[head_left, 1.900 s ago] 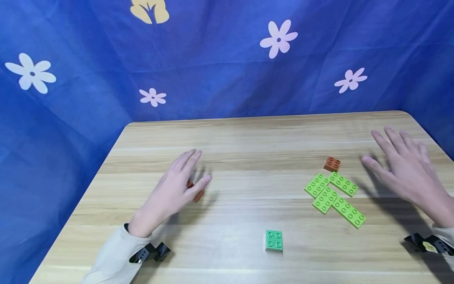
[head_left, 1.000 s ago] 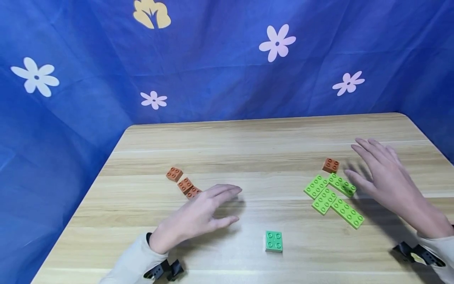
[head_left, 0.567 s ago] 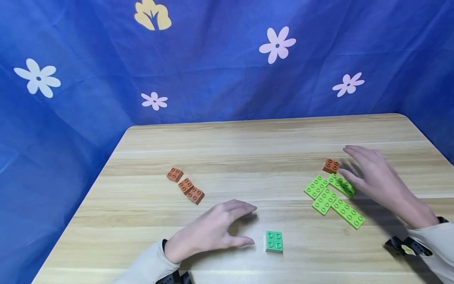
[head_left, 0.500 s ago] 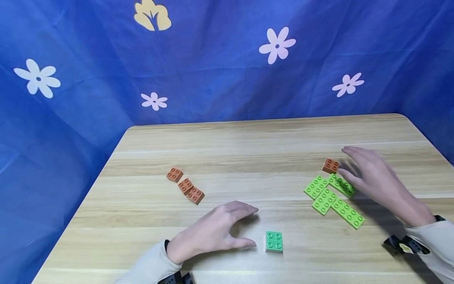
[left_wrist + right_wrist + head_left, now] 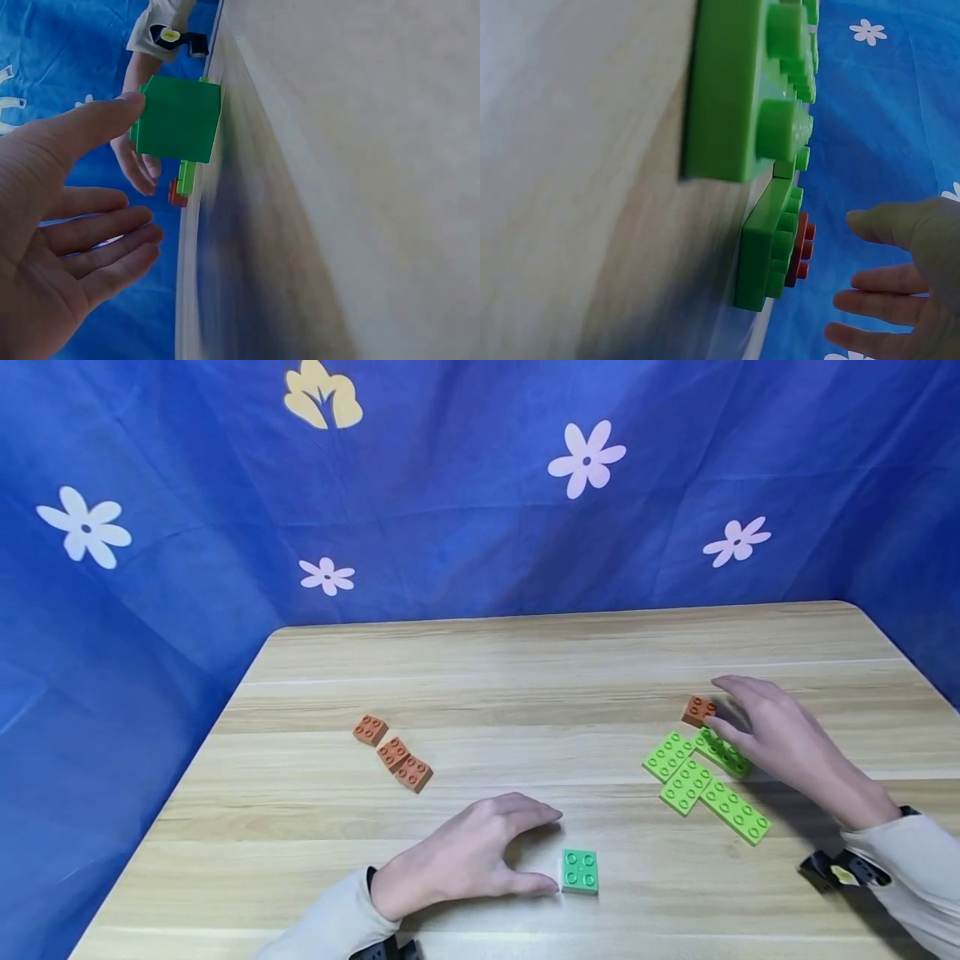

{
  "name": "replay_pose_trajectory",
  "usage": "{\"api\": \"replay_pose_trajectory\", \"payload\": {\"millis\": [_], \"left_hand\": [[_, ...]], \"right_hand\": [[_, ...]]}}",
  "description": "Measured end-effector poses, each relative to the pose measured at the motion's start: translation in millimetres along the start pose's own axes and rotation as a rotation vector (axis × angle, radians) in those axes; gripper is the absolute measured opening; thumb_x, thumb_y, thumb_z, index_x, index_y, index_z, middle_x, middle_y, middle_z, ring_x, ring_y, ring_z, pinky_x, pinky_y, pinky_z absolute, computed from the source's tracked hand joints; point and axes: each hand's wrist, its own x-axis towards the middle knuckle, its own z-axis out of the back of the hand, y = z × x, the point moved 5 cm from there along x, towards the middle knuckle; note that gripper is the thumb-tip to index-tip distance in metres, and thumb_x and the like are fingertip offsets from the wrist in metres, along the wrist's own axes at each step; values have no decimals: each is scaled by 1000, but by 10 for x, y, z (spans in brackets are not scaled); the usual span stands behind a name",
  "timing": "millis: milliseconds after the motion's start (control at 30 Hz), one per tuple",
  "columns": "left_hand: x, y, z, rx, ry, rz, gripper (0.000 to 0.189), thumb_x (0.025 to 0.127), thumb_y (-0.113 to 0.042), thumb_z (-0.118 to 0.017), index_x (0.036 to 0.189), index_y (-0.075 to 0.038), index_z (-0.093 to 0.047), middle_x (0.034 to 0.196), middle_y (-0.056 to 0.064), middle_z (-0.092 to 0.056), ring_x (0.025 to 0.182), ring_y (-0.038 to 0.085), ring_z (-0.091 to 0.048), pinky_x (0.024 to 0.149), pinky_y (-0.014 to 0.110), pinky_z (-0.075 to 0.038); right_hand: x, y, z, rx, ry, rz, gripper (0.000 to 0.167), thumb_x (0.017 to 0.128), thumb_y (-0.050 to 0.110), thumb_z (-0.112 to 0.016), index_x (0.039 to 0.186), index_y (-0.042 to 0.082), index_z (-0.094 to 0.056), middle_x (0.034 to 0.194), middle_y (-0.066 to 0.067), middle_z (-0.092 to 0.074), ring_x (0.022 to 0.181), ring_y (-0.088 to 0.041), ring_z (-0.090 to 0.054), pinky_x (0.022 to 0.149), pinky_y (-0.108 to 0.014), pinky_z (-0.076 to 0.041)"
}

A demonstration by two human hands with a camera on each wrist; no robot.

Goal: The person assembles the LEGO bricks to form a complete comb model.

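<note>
Hovering, fingers (image 5: 97, 229) spread, the left hand (image 5: 467, 857) is just beside a square green plastic brick (image 5: 580, 871) on the wooden counter (image 5: 525, 685); the right hand (image 5: 783, 739), also spread, is near a square brown plastic brick (image 5: 697, 712).

Behind the table and along both its sides, a hanging blue cloth sheet (image 5: 465, 527) with soft creases, like a wall. Printed on it, in the head view, four white-pink flower shapes (image 5: 600, 474) and, near the top, one pale-yellow leafy shape (image 5: 344, 402). In front, a light-brown wood-grain tabletop (image 5: 525, 668) with rounded far corners. Whitish, soft light; darker blue toward the right.
</note>
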Motion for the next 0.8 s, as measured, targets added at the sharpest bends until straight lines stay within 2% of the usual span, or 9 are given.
{"api": "replay_pose_trajectory", "payload": {"millis": [233,467,800], "left_hand": [[47,-44,-35,14,21,-5,61,78,-45,-78,122,-5,-64,120,4,-66,114,12,-60,102,20,-43],[74,-72,-70,6,13,-20,59,78,-45,-78,119,-4,-66,116,4,-68,110,11,-62,100,18,-43],[87,-85,-101,4,26,-37,54,78,-43,-78,116,-5,-68,112,2,-69,106,8,-62,97,14,-43]], "right_hand": [[32,-9,-29,8,26,-17,51,85,17,-74,126,-7,-56,122,-32,-56,113,-50,-51,95,-64,-40],[58,-9,-71,-8,23,13,43,84,15,-74,118,-8,-61,116,-32,-60,108,-50,-55,91,-63,-43],[79,-49,-124,-9,30,6,42,83,13,-74,116,-10,-61,112,-32,-62,102,-49,-57,86,-62,-46]]}}
